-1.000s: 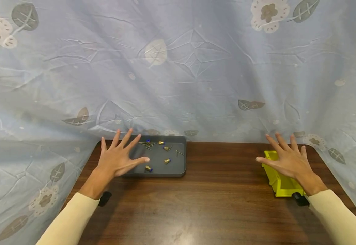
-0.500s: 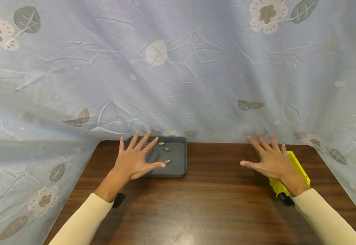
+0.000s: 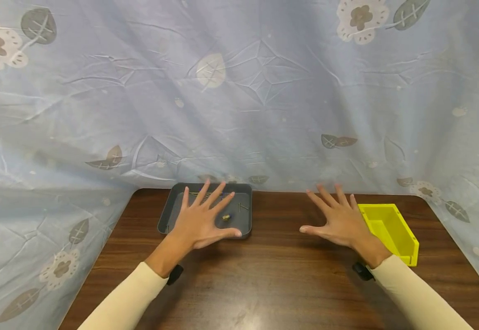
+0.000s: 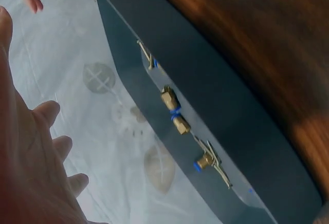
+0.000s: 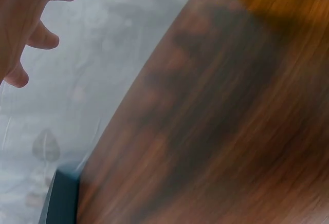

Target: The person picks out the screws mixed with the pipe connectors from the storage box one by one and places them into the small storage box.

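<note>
In the head view my left hand point(image 3: 201, 221) hovers over the grey tray point(image 3: 245, 195) with its fingers spread, holding nothing and hiding part of the tray. Inside the tray lie several brass fittings point(image 4: 169, 100) with blue ends, seen best in the left wrist view, along with thin screws point(image 3: 243, 206). My right hand point(image 3: 342, 221), fingers likewise splayed and holding nothing, is above the table just left of a yellow bin point(image 3: 408, 233). The right wrist partly overlaps that bin's near left side in the head view.
A dark wooden table point(image 3: 264, 275) carries both containers. Behind its far edge hangs a pale patterned cloth point(image 3: 264, 114), which also runs down both sides. Each wrist wears a small black device point(image 3: 363, 271).
My left hand has moved right across the tray. My right hand has moved left, away from the yellow bin, uncovering most of it. Both hands stay spread, and the containers remain in place.
</note>
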A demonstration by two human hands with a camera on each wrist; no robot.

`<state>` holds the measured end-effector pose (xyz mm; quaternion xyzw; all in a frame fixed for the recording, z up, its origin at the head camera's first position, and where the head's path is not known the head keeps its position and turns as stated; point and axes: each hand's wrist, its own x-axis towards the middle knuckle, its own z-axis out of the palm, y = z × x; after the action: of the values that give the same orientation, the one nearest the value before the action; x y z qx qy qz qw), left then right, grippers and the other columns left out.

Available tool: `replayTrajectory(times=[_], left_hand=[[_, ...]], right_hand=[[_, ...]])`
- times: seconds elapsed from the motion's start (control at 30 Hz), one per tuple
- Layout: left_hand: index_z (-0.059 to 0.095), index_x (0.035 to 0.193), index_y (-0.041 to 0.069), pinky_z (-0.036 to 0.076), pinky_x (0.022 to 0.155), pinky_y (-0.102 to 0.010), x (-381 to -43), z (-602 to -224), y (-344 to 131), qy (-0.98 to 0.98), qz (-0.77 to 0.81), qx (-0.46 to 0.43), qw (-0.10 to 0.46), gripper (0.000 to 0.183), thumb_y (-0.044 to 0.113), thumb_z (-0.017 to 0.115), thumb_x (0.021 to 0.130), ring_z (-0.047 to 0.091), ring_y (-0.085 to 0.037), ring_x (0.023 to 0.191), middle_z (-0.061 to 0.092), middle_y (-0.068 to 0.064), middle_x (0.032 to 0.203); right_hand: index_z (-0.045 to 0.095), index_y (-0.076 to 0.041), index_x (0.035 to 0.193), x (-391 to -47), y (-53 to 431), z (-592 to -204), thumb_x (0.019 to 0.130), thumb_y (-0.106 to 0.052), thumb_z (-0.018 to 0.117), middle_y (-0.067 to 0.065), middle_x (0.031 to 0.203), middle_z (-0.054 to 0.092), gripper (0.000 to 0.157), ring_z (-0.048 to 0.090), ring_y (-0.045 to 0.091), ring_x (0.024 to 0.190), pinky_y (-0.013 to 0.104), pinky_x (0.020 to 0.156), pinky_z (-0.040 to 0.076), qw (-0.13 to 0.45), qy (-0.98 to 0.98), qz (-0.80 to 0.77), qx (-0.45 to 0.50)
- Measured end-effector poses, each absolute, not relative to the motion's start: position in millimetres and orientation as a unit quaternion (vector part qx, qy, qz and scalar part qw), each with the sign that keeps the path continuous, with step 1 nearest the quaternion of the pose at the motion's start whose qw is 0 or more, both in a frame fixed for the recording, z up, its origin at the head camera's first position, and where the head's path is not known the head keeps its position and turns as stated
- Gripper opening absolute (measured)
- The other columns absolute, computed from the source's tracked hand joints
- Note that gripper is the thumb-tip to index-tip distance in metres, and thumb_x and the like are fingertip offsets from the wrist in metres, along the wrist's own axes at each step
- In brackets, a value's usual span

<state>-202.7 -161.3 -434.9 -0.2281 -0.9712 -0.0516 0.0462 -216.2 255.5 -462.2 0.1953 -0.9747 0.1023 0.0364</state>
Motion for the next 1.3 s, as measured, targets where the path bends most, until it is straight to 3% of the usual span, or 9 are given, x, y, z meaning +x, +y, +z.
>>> replayTrajectory(times=[0.3,0.57,0.83,1.0,1.2,1.3], left_hand=[[0.025,0.177,0.035,0.003,0.124,-0.079,-196.1,-443.5,-153.2,-0.97,-0.057,-0.231,0.056,0.108,0.093,0.052,0.09,0.006,-0.036,0.169,0.01,0.002,0.185],[0.031,0.176,0.03,0.004,0.126,-0.076,-200.4,-452.7,-173.5,-0.976,-0.108,-0.179,0.061,0.105,0.088,0.057,0.093,0.015,-0.041,0.167,0.017,-0.004,0.184],[0.036,0.173,0.012,0.013,0.121,-0.082,-209.6,-459.4,-221.1,-0.975,-0.185,-0.087,0.082,0.084,0.069,0.042,0.112,0.025,-0.05,0.162,0.026,-0.019,0.179],[0.036,0.17,0.001,0.022,0.118,-0.083,-213.8,-459.6,-252.4,-0.975,-0.204,-0.033,0.079,0.084,0.061,0.051,0.112,0.031,-0.054,0.157,0.03,-0.027,0.174],[0.028,0.169,-0.008,0.037,0.113,-0.077,-221.0,-463.4,-281.7,-0.972,-0.233,0.016,0.038,0.087,0.047,0.059,0.11,0.039,-0.062,0.148,0.031,-0.038,0.168],[0.024,0.169,-0.01,0.036,0.115,-0.076,-223.7,-466.0,-290.8,-0.965,-0.258,0.039,0.005,0.086,0.043,0.057,0.11,0.037,-0.064,0.148,0.031,-0.042,0.167]], right_hand=[[0.027,-0.033,0.177,-216.3,212.8,-471.4,0.089,-0.088,0.064,0.009,0.182,0.024,0.109,0.008,0.053,0.165,0.081,0.123,0.011,0.041,-0.966,0.109,0.231],[0.025,-0.032,0.177,-220.5,180.8,-475.8,0.09,-0.084,0.068,0.008,0.182,0.023,0.11,0.008,0.048,0.166,0.077,0.126,0.009,0.019,-0.954,0.168,0.246],[0.033,-0.018,0.175,-230.7,155.1,-484.1,0.101,-0.066,0.069,0.013,0.176,0.036,0.095,0.025,0.047,0.163,0.07,0.127,0.022,0.024,-0.92,0.308,0.241],[0.031,-0.018,0.175,-234.0,138.8,-489.0,0.106,-0.063,0.065,0.012,0.177,0.034,0.09,0.031,0.041,0.162,0.066,0.126,0.027,-0.017,-0.893,0.406,0.195],[0.035,-0.016,0.174,-233.5,121.7,-493.1,0.104,-0.06,0.069,0.016,0.17,0.046,0.089,0.046,0.042,0.153,0.061,0.121,0.039,-0.045,-0.865,0.479,0.142],[0.037,-0.011,0.172,-233.4,115.3,-496.3,0.102,-0.056,0.075,0.018,0.166,0.051,0.091,0.052,0.043,0.149,0.058,0.119,0.043,-0.055,-0.854,0.504,0.118]])
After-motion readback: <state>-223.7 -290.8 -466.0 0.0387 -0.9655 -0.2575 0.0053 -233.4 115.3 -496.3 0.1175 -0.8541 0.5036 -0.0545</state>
